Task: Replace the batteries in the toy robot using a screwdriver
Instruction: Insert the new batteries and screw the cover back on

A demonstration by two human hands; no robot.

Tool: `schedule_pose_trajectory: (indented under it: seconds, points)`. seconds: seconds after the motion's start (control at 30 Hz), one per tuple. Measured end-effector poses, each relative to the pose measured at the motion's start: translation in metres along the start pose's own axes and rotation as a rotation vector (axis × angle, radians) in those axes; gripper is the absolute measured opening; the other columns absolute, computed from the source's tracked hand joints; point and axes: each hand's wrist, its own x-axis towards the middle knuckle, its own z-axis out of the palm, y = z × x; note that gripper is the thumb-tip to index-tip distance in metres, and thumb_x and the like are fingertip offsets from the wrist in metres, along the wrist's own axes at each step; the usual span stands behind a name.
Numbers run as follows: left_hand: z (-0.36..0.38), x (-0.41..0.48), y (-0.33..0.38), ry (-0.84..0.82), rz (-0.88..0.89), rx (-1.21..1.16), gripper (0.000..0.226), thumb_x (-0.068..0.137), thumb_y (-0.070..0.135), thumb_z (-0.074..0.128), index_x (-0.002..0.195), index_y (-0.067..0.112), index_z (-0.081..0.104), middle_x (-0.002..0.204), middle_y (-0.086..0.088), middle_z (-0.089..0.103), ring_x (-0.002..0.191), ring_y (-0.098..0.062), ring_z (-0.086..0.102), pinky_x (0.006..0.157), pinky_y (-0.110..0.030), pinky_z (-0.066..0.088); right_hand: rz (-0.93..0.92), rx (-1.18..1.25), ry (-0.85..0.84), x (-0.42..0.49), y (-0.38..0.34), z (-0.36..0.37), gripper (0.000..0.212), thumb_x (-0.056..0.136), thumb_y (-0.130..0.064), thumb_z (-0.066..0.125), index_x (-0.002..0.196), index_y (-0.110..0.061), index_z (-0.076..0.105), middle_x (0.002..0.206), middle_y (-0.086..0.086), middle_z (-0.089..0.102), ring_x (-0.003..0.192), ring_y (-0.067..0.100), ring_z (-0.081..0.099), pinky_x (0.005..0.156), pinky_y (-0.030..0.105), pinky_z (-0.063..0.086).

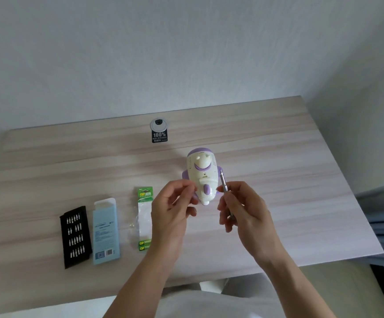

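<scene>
Toy robot [202, 173]: white with purple trim, lying flat at mid-desk, a small screw hole in its middle.
Right hand [241, 210]: pinches a thin grey screwdriver [225, 191], tip up beside the toy.
Left hand [172, 207]: fingers curled, thumb and forefinger together at the toy's edge; cannot tell if pinching anything.
In the way: both hands cover the toy's near end.
Leftward on the desk [278, 157]: battery pack [145, 216], blue box [106, 232], black bit tray [75, 236].
</scene>
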Motion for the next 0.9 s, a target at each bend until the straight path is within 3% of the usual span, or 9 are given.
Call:
schedule_pose_trajectory:
  seconds: [0.13,0.3,0.43,0.7,0.9]
  points:
    - [0.010,0.015,-0.012,0.101,0.022,0.032,0.014,0.093,0.003,0.066,0.090,0.014,0.074,0.076,-0.001,0.069,0.065,-0.012,0.061,0.051,-0.025,0.045,0.020,-0.042,-0.025,0.022,0.014,-0.022,0.019,0.103,-0.006,0.046,0.101,-0.014,0.064,0.070,-0.005,0.064,0.058,0.017,0.058,0.050,0.029,0.045]
    - [0.026,0.032,-0.032,0.217,0.046,0.074,0.012,0.092,0.000,0.066,0.092,0.010,0.073,0.069,0.000,0.067,0.056,-0.011,0.052,0.048,-0.024,0.039,0.038,-0.089,-0.052,0.060,0.036,-0.047,0.018,0.102,-0.008,0.048,0.101,-0.015,0.064,0.069,-0.006,0.063,0.057,0.016,0.059,0.050,0.028,0.046]
    - [0.035,0.041,-0.049,0.287,0.139,0.238,0.011,0.090,0.004,0.071,0.094,0.014,0.073,0.077,0.000,0.068,0.059,-0.011,0.054,0.060,-0.023,0.044,0.028,-0.084,-0.105,0.094,0.051,-0.059,0.017,0.102,-0.009,0.050,0.102,-0.015,0.066,0.070,-0.005,0.064,0.057,0.016,0.059,0.050,0.028,0.047]
    - [0.041,0.051,-0.067,0.323,0.357,0.402,0.021,0.093,0.002,0.065,0.086,0.021,0.066,0.080,0.005,0.068,0.062,-0.006,0.056,0.059,-0.013,0.045,-0.047,-0.026,-0.183,0.137,0.074,-0.059,0.020,0.100,-0.006,0.049,0.099,-0.015,0.067,0.070,-0.002,0.064,0.055,0.015,0.059,0.049,0.027,0.049]
    - [0.035,0.057,-0.077,0.253,0.488,0.710,0.015,0.095,0.015,0.062,0.094,0.029,0.063,0.091,0.003,0.067,0.079,-0.018,0.067,0.064,-0.029,0.054,-0.162,-0.011,-0.174,0.147,0.088,-0.044,0.017,0.101,-0.006,0.050,0.101,-0.011,0.066,0.076,0.010,0.066,0.053,0.015,0.059,0.048,0.029,0.051]
